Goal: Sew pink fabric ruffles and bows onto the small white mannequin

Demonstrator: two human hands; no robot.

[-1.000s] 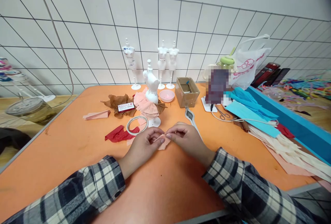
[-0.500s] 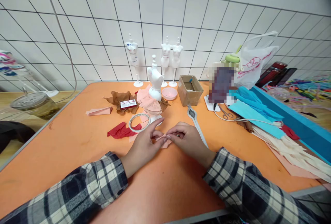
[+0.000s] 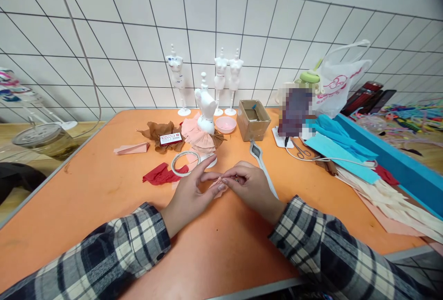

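Between both hands, low over the orange table (image 3: 138, 226), is a small piece of peach crepe paper (image 3: 218, 191). My left hand (image 3: 194, 193) pinches its left side with thumb and fingers. Thumb and fingertips of my right hand (image 3: 251, 189) close on its upper edge; part of the paper is hidden by the fingers. Just beyond stands a white mini dress form (image 3: 206, 106) with a pleated peach skirt (image 3: 198, 135) round its lower part. A roll of tape (image 3: 173, 164) and crumpled red crepe paper (image 3: 159, 174) lie by my left hand.
Three more dress forms (image 3: 220, 74) stand at the wall. A pink bowl (image 3: 226, 125), a cardboard box (image 3: 253, 124) and a staple box (image 3: 170, 139) on brown crepe paper (image 3: 152, 133) are farther back. Scissors (image 3: 302, 150) and blue paper (image 3: 346, 154) lie right.
My fingers have shifted slightly on the peach crepe paper, and less of it shows below them. Otherwise the whole view has moved only a little.
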